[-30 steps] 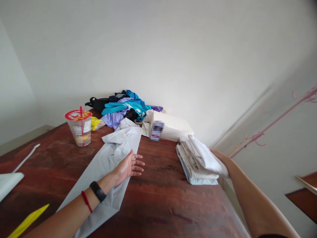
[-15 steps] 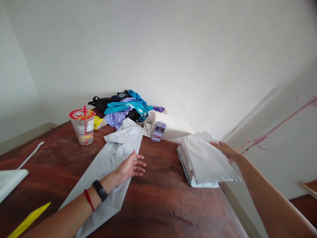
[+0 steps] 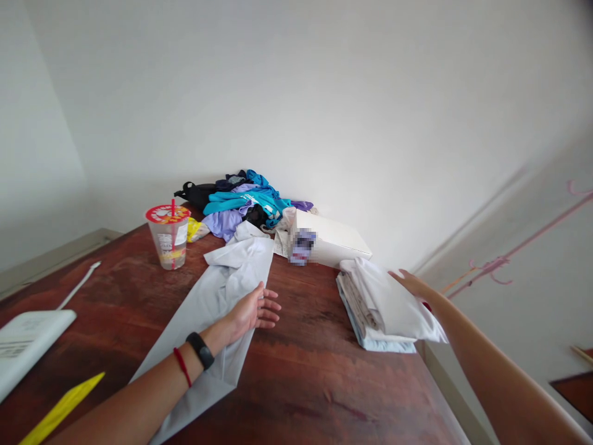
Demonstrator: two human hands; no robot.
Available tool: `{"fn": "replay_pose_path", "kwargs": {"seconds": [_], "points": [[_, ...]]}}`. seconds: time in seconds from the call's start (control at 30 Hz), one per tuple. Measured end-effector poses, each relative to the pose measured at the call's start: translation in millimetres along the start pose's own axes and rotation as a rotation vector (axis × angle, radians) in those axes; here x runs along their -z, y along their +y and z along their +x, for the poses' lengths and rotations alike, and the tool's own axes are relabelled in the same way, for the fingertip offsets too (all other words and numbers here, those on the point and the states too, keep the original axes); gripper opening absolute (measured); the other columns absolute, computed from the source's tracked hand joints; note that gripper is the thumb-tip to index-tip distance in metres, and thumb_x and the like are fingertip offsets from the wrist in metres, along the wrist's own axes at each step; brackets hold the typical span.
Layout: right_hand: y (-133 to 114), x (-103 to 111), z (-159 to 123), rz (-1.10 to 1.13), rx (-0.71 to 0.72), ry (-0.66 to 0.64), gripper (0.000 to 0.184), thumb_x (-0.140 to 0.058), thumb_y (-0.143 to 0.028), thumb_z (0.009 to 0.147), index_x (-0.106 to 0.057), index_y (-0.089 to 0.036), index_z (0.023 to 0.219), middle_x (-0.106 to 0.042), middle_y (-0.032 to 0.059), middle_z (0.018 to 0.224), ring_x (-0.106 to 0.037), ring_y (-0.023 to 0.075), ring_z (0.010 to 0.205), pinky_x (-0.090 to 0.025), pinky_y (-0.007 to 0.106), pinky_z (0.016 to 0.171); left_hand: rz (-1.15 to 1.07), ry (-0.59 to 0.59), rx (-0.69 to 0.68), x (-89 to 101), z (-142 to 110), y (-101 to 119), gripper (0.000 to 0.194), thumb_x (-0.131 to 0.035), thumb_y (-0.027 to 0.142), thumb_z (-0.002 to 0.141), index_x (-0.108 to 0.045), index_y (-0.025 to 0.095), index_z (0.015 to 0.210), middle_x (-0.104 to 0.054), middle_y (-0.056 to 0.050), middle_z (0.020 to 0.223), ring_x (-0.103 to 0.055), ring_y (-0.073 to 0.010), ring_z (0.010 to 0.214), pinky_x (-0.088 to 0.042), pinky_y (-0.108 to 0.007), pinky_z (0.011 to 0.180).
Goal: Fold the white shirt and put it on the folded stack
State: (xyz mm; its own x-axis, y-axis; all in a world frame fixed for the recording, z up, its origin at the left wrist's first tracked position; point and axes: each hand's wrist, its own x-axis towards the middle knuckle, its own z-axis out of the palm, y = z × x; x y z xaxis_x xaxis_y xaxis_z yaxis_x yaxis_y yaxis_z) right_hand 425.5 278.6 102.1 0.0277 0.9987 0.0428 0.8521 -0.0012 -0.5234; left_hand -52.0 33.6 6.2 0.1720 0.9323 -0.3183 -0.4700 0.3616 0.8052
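Note:
A long strip of white cloth (image 3: 215, 296), folded lengthwise and creased at its far end, lies across the wooden table. My left hand (image 3: 252, 311) is over its right edge, open, fingers spread and holding nothing; a black wristband and a red cord are on that wrist. To the right is a stack of folded cloths (image 3: 359, 309), with a white one on top and a pale blue one at the bottom. My right hand (image 3: 412, 285) is at the stack's far right side, fingers stretched out and open. Part of that hand is hidden behind its wrist.
A plastic cup (image 3: 169, 238) with a red lid and straw stands at the left. Behind are a heap of clothes (image 3: 245, 201) and a white box (image 3: 328, 238). A white device with a cable (image 3: 34, 337) and a yellow strip (image 3: 65, 408) lie near left. A pink rack (image 3: 504, 259) stands right.
My right hand has let go of the top white cloth, which now lies lower and rounder on the stack. My left hand stays over the strip. The whole view has shifted slightly.

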Motion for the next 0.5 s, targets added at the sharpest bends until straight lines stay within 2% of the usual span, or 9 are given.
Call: {"fn": "replay_pose_path", "kwargs": {"seconds": [0.1,0.17,0.23,0.33,0.4,0.5], "points": [[-14,-5,9,-0.098,0.027,0.071,0.067,-0.052,-0.060,0.091,-0.058,-0.014,0.140,-0.049,0.0219,0.155,-0.029,0.0397,0.153,-0.018,0.058,0.126,-0.008,0.002,0.006,0.2,1,-1,0.051,-0.038,0.060,0.103,-0.058,0.014,0.113,-0.070,-0.012,0.098,-0.070,-0.0221,0.079,-0.056,-0.037,0.077],[-19,-20,7,-0.125,0.098,0.052,0.062,-0.047,-0.056,0.095,-0.057,-0.016,0.141,-0.045,0.0182,0.159,-0.029,0.0354,0.154,-0.019,0.051,0.128,-0.010,0.009,0.006,-0.5,0,-1,0.049,-0.038,0.058,0.103,-0.058,0.014,0.111,-0.070,-0.011,0.096,-0.070,-0.0221,0.079,-0.056,-0.039,0.077],[-20,-41,-1,-0.139,0.162,-0.008,0.052,-0.050,-0.049,0.095,-0.060,-0.020,0.138,-0.049,0.0124,0.158,-0.033,0.0313,0.153,-0.021,0.045,0.128,-0.003,0.014,-0.001,-1.6,-2,0,0.049,-0.038,0.057,0.104,-0.059,0.014,0.111,-0.071,-0.012,0.096,-0.071,-0.0223,0.079,-0.056,-0.039,0.078],[-14,-69,-16,-0.160,0.206,-0.087,0.046,-0.052,-0.040,0.094,-0.062,-0.023,0.135,-0.049,0.0083,0.158,-0.032,0.0292,0.154,-0.020,0.044,0.128,0.016,0.003,-0.014,-2.7,-4,1,0.048,-0.038,0.057,0.104,-0.059,0.014,0.111,-0.071,-0.012,0.098,-0.072,-0.0223,0.080,-0.056,-0.039,0.079],[-12,-79,-24,-0.175,0.207,-0.105,0.048,-0.048,-0.038,0.095,-0.059,-0.021,0.139,-0.044,0.0093,0.162,-0.028,0.0292,0.156,-0.017,0.045,0.129,0.025,-0.003,-0.014,-2.9,-5,1,0.048,-0.039,0.057,0.104,-0.059,0.014,0.111,-0.071,-0.013,0.097,-0.072,-0.0223,0.080,-0.056,-0.039,0.079],[-16,-80,-31,-0.181,0.191,-0.110,0.053,-0.042,-0.042,0.098,-0.054,-0.019,0.144,-0.040,0.0120,0.164,-0.026,0.0298,0.156,-0.015,0.048,0.129,0.040,-0.004,-0.021,-3.0,-4,1,0.046,-0.040,0.056,0.104,-0.059,0.014,0.111,-0.071,-0.013,0.097,-0.071,-0.0222,0.080,-0.056,-0.039,0.079]]}}
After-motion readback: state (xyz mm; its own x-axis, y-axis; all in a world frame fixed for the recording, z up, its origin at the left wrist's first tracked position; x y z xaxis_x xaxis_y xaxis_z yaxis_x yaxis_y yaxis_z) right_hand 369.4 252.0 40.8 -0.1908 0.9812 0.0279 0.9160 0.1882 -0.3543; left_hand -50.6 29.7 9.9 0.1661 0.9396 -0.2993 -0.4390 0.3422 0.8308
